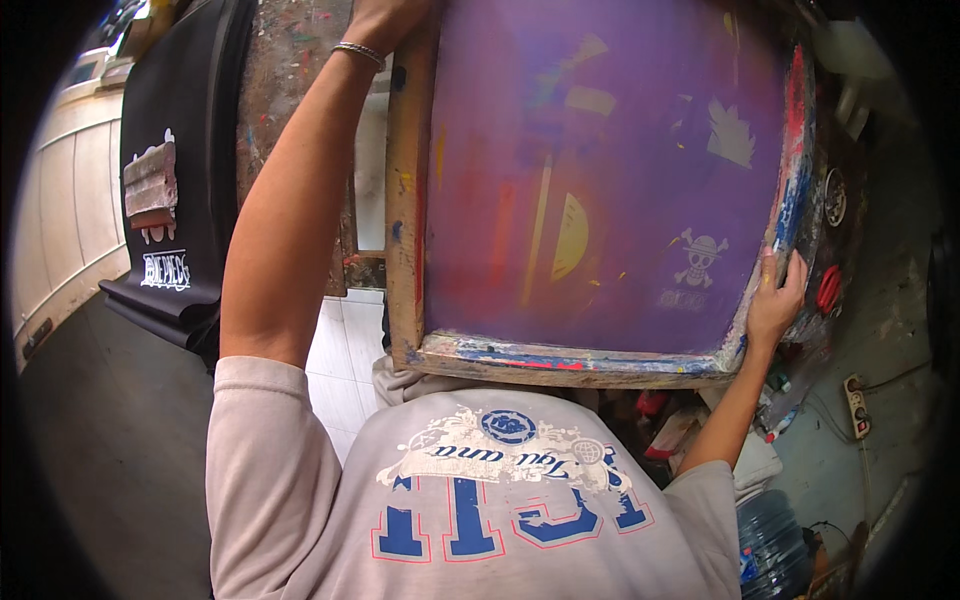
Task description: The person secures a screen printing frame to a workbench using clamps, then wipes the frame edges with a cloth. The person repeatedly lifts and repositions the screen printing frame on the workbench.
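Note:
A screen printing frame (405, 260) with paint-stained edges holds purple mesh (610, 280) marked with pale stencil shapes, including a skull in a hat. My left hand (388, 20) is at the frame's upper left; its fingers run out of view at the top edge, so their grip is hidden. My right hand (778, 298) grips the frame's right side, thumb along the near face. On the left, black fabric (175, 70) with white printing hangs over a board, with a paint-stained block (150, 190) lying on it.
A stained board (280, 100) lies behind my left arm, beside a white panel (65, 190) at far left. Red scissor-like handles (828, 288), assorted clutter, a power strip (856, 405) with cables and a large blue water bottle (775, 555) are at right.

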### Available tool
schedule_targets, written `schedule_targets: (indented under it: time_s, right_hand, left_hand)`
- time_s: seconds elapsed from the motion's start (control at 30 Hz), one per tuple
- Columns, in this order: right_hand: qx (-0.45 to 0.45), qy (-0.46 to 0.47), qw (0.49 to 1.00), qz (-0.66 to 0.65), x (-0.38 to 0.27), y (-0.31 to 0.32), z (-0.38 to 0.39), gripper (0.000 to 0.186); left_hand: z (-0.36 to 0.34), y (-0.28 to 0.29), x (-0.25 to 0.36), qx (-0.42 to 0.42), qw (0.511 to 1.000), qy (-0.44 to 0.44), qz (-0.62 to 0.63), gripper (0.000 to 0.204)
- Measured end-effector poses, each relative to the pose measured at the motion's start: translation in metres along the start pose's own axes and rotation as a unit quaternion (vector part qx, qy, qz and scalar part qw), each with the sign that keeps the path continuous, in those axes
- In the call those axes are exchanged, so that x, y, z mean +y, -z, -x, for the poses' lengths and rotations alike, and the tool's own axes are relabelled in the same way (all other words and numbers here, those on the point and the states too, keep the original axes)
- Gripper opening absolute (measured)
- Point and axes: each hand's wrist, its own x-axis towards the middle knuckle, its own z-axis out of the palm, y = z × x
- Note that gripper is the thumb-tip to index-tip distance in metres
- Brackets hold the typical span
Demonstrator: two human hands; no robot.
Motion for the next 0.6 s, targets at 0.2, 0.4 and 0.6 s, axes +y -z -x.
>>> schedule_targets:
  time_s: [0.2,0.4,0.6]
  right_hand:
    - [0.011,-0.013,1.000,-0.006,-0.001,-0.001,0.000,0.054]
    - [-0.002,-0.018,0.999,-0.028,-0.009,0.003,0.000,0.051]
    - [0.001,-0.020,0.999,-0.026,-0.008,0.002,0.001,0.050]
  left_hand:
    - [-0.004,0.003,-0.011,-0.010,0.999,-0.029,0.029,0.038]
    - [0.002,0.007,0.006,-0.012,0.996,0.041,0.077,0.038]
    - [0.005,0.004,0.011,-0.009,0.993,0.056,0.099,0.039]
